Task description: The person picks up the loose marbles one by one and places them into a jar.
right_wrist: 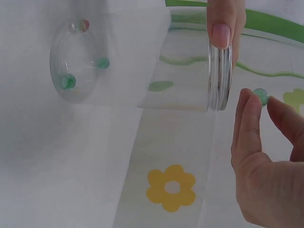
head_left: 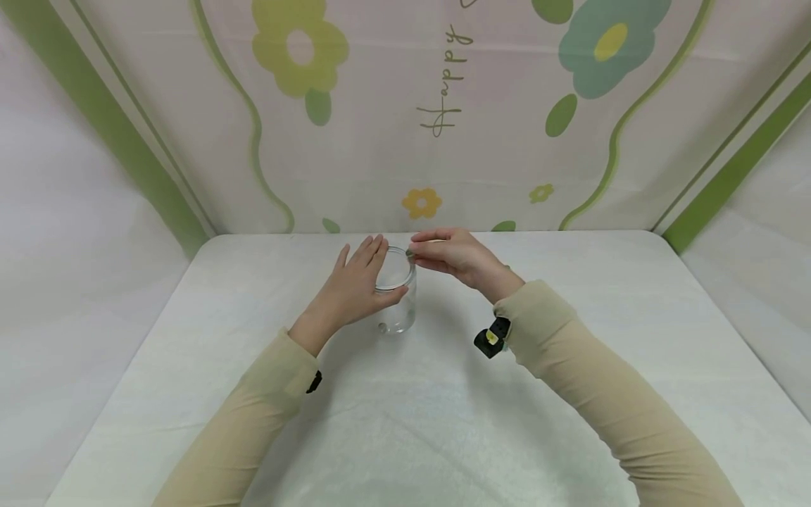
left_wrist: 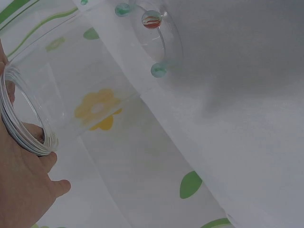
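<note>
A clear jar (head_left: pixel 399 320) stands upright on the white table, its round mouth uncovered. My left hand (head_left: pixel 355 285) holds it at the ringed rim (right_wrist: pixel 220 76), with the thumb on the near side and the fingers across the top. Down at the jar's bottom lie a red-streaked marble (left_wrist: pixel 151 19) and green marbles (right_wrist: pixel 68 81). Just right of the mouth, at about rim height, my right hand (head_left: pixel 459 257) pinches a green marble (right_wrist: pixel 261 97) between thumb and fingertips. That marble is apart from the rim in the right wrist view.
The white table (head_left: pixel 405 436) reaches back to a hanging cloth (head_left: pixel 380 155) printed with flowers, just behind the jar. White cloth sides with green bands (head_left: pixel 120 134) flank the table. Dark wrist cameras (head_left: pixel 491 339) sit at both cuffs.
</note>
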Motion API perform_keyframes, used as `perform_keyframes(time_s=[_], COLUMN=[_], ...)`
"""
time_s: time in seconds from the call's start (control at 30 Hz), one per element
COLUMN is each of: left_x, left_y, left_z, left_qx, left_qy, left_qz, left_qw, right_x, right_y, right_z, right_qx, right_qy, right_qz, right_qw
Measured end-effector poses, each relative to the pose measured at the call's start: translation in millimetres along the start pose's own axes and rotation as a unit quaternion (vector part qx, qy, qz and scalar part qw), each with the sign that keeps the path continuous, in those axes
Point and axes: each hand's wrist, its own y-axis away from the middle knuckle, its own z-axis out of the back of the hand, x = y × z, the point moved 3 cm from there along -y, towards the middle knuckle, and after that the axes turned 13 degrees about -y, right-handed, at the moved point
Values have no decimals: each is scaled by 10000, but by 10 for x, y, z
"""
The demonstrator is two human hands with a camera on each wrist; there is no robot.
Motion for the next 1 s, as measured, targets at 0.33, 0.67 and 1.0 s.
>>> perform_keyframes(time_s=[0.33,0.67,1.0], left_x=[-9,-17,-16], left_y=[-1,6,10], left_z=[2,5,-7], left_qx=[42,-4,-29], left_qy=[-4,-32,-90], left_qz=[15,13,13], left_qw=[10000,10000,10000], right_x=[-21,-10,34], right_y=[-21,-7,46], right_z=[-29,49,409], right_qx=[1,2,-123], right_qy=[253,228,344], right_qz=[-95,-65,5], right_qw=[9996,9997,9993])
